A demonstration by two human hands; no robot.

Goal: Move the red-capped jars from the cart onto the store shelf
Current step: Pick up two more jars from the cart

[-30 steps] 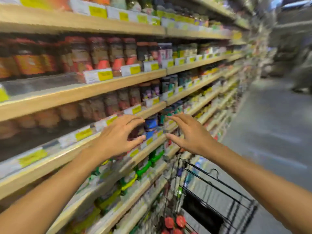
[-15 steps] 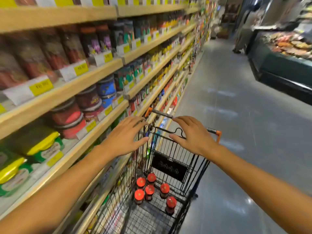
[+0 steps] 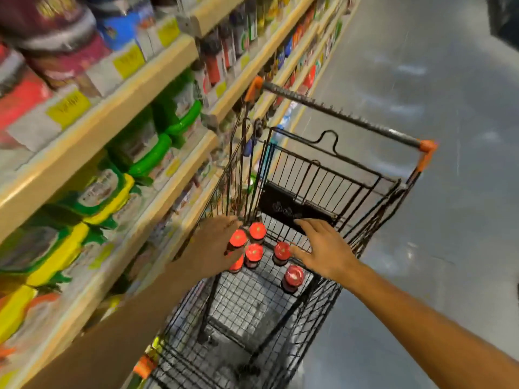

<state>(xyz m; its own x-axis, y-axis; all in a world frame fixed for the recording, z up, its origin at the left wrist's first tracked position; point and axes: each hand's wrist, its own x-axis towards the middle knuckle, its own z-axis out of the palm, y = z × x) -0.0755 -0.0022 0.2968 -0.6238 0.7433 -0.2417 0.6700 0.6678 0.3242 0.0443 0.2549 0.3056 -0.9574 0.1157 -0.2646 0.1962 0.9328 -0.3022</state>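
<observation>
I see the store shelf point(image 3: 118, 108) filling the left of the frame, its tiers packed with green and yellow packs and blurred jars. The black wire cart point(image 3: 351, 197) sits centre and right, just beside it. My left hand point(image 3: 213, 249) reaches into the basket at centre, fingers curled against the leftmost of the red-capped jars point(image 3: 254, 252); whether it grips I cannot tell. My right hand point(image 3: 325, 251) hangs spread beside another cap. The jars all stand on the cart floor.

Several red-capped jars point(image 3: 254, 252) stand upright and close together on the floor of the black wire cart point(image 3: 365, 192), beside the store shelf point(image 3: 92, 127).
</observation>
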